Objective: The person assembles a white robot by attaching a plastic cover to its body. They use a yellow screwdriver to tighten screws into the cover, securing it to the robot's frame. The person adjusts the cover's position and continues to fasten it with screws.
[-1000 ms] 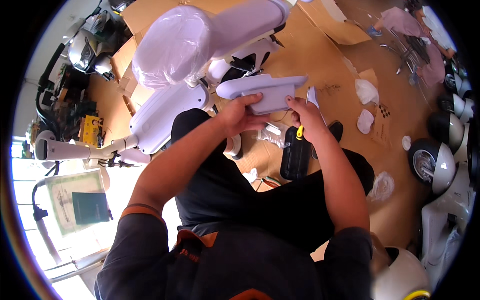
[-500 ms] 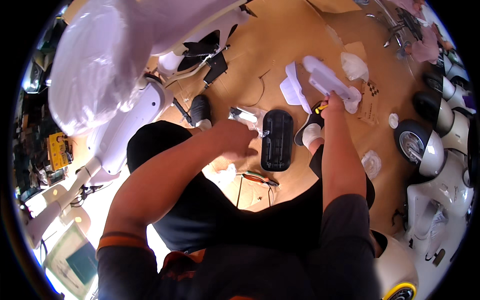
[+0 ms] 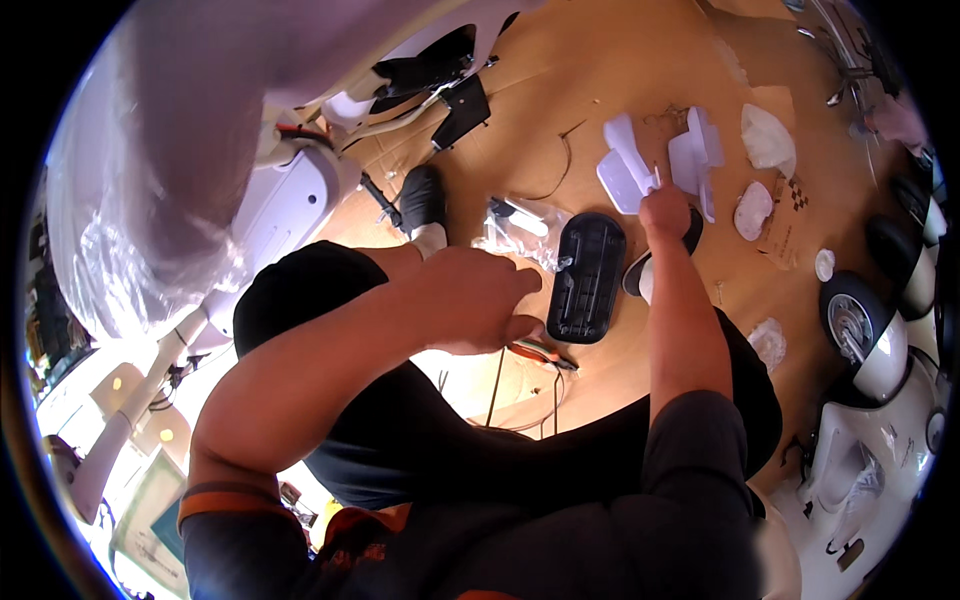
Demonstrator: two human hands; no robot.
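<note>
My right hand (image 3: 665,212) is closed, with a thin pale shaft, apparently a screwdriver's (image 3: 657,173), rising beside its fingers; the handle is hidden. Just beyond it lies a pale lilac plastic panel (image 3: 622,182), and a second pale panel (image 3: 692,155) sits to its right. My left hand (image 3: 485,300) hovers with thumb and forefinger apart, nothing visible between them. A black oblong plastic tray-like part (image 3: 587,280) rests on the cardboard between my hands. Close to my left fingertips are pliers (image 3: 543,353) with orange-and-green handles, and a clear plastic bag (image 3: 520,228) holding a white piece.
A pale scooter body (image 3: 290,190), partly wrapped in clear plastic, stands at left. More white scooters with black wheels (image 3: 850,318) line the right side. Crumpled white wrapping (image 3: 768,138) and thin wire (image 3: 565,165) lie on the cardboard floor (image 3: 560,90).
The view has shifted, so most floor objects sit farther right. The right-hand panel has turned and now lies apart from my right hand. My left hand has come nearer the pliers.
</note>
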